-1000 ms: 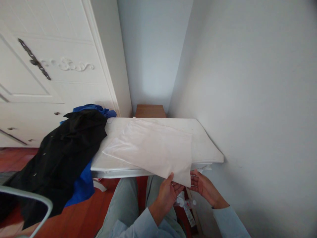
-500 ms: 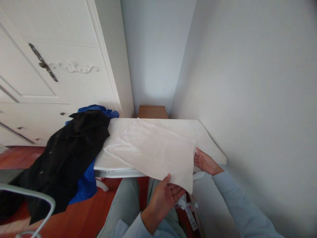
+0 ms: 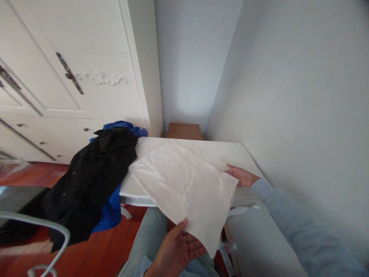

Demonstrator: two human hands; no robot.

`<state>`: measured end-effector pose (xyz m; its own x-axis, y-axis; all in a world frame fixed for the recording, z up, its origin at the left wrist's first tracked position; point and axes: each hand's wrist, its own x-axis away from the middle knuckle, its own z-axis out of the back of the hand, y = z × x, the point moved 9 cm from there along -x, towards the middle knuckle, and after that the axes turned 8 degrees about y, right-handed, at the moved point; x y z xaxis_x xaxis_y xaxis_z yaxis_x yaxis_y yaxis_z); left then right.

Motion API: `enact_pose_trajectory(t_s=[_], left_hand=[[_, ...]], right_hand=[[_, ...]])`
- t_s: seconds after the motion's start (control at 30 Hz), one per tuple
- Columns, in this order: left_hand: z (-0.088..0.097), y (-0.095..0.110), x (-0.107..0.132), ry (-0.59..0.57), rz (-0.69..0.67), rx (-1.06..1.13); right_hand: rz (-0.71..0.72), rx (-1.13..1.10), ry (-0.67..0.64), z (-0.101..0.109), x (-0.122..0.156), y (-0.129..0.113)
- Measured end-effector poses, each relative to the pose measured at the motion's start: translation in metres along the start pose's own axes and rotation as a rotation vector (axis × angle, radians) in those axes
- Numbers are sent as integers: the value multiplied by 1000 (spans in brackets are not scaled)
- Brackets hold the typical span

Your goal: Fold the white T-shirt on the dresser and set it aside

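A white piece of folded cloth (image 3: 184, 181) lies across the white tabletop, its near part hanging over the front edge above my lap. My left hand (image 3: 178, 248) grips the near edge, thumb on top and fingers underneath. At the right-hand corner, my right hand (image 3: 242, 177) holds the cloth, which partly covers its fingers. Some creases run over the cloth's middle. Which kind of cloth item it is, I cannot tell.
Left on the white table (image 3: 230, 152) a black button garment (image 3: 95, 165) hangs down over a blue one (image 3: 111, 211). A white wardrobe (image 3: 115, 46) stands behind at left, a grey wall (image 3: 302, 96) at right. A pale curved bar (image 3: 54, 227) is lower left.
My left hand has drawn the near edge of the cloth toward me and slightly left. The right hand has shifted a little with its corner. The view has turned left.
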<state>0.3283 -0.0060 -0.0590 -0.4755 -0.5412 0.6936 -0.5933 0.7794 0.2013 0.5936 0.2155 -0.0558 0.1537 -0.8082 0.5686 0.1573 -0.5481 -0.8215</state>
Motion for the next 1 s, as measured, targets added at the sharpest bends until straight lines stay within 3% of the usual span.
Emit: enact_pose_trajectory(t_s=[0.1,0.3,0.47,0.63,1.0], left_hand=[[6,10,10,-9,-29,15],[14,34,29,-5,-99,42],[20,37,35,-32,-88,28],[20,29,37,-114,-55,11],[31,21,37,-185,-13,18]], right_hand=[[-231,-42,-82,-21,-2,3],[-328,-3,-186,-59,1,6],[-231,155,-103,-69,-12,6],[-131,294,-115,-91,-35,-22],[-14,-7,21,-145,-130,-87]])
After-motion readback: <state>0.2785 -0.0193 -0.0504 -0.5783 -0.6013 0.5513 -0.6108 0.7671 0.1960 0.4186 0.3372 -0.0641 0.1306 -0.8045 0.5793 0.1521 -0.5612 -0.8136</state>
